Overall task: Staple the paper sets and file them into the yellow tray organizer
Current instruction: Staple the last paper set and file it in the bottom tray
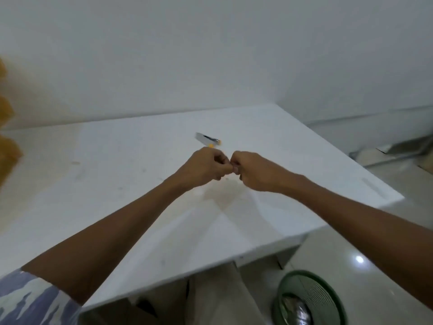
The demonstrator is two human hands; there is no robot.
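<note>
1. While I watch through the head camera, the white table [117,184] fills most of my view, running from the near left to a corner at the far right, against a white wall [210,55].
2. On the floor [375,254] at the near right, beside the table, I see a round green basket [311,299] with something shiny inside.
3. At the near left corner, a blue-and-white patterned sleeve [30,299] shows.
4. At the left edge, the yellow tray organizer [7,151] is only a blurred yellow strip, well apart from the hands.
5. Over the middle of the table, the left hand [206,167] and the right hand [255,171] meet, both with fingers curled in tight and thumb tips touching. I cannot tell whether anything is pinched between them.
6. Just beyond the hands, the stapler [208,139], pale with yellow-orange ends, lies flat on the table, apart from both.
</note>
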